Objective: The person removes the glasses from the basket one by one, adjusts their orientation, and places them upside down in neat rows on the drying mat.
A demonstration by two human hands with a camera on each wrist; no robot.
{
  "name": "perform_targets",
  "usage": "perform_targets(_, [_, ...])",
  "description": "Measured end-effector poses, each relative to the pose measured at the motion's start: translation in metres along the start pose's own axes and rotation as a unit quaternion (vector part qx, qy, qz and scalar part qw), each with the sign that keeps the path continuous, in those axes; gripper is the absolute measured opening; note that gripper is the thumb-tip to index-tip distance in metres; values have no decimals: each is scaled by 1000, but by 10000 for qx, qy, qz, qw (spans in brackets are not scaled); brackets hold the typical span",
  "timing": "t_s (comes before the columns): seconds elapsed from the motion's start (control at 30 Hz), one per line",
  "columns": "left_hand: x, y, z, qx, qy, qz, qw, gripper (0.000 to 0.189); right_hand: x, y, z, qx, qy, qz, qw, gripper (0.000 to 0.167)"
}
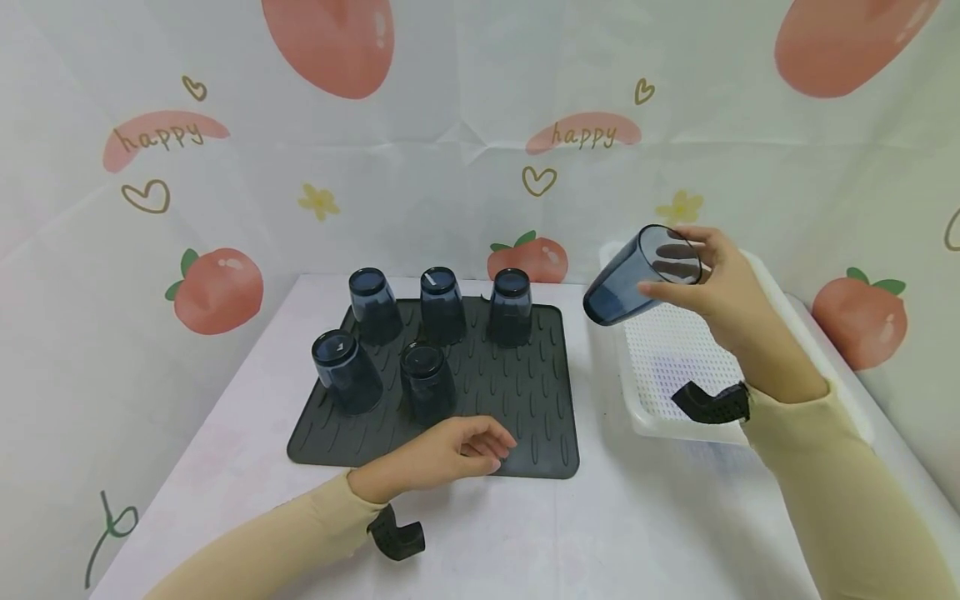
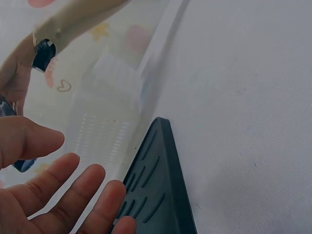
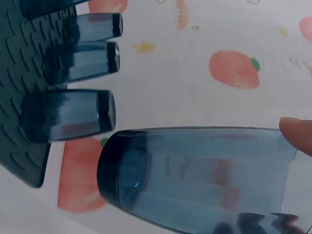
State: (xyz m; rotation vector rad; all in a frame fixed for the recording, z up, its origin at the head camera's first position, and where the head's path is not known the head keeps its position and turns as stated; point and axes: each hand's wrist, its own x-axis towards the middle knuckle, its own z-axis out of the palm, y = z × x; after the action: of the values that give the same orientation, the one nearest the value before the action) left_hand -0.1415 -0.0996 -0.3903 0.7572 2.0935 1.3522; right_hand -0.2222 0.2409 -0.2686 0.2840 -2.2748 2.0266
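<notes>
My right hand (image 1: 720, 287) grips a blue-tinted drinking glass (image 1: 618, 279) near its rim, above the white basket's far left side. The glass is tilted, its base down to the left and its mouth toward my palm. In the right wrist view, the glass (image 3: 204, 175) fills the lower part, with one fingertip at its rim. Over the front edge of the dark drying mat (image 1: 517, 417), my left hand (image 1: 450, 450) hovers with loosely bent fingers, holding nothing. Several matching glasses (image 1: 427, 383) stand upside down on the mat, in a back row and a front row.
A white perforated basket (image 1: 652, 417) sits right of the mat, beneath my right forearm. Behind the table hangs a white cloth (image 1: 450, 217) printed with fruit, hearts and words. Black wrist mounts (image 1: 397, 537) stick out from both sleeves.
</notes>
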Motion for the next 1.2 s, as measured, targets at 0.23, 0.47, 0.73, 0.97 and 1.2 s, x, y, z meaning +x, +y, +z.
perform_targets(0.23, [0, -5, -2, -16, 11, -20, 10000, 28, -16, -7, 19, -327, -194, -135, 9992, 64])
perform_targets(0.47, [-1, -5, -2, -63, 2, -23, 10000, 28, -27, -5, 34, 52, -330, -305, 9990, 66])
perform_targets(0.73, [-1, -6, -3, -71, 36, 38, 10000, 28, -43, 2, 47, 199, -444, -340, 9982, 63])
perform_targets(0.97, [-2, -3, -4, -33, 44, 37, 10000, 28, -57, 10, 54, 588, -492, -368, 9964, 63])
perform_targets(1.2, [-1, -6, -4, -11, 65, 45, 10000, 28, -68, 15, 62, 851, -537, -450, 9939, 64])
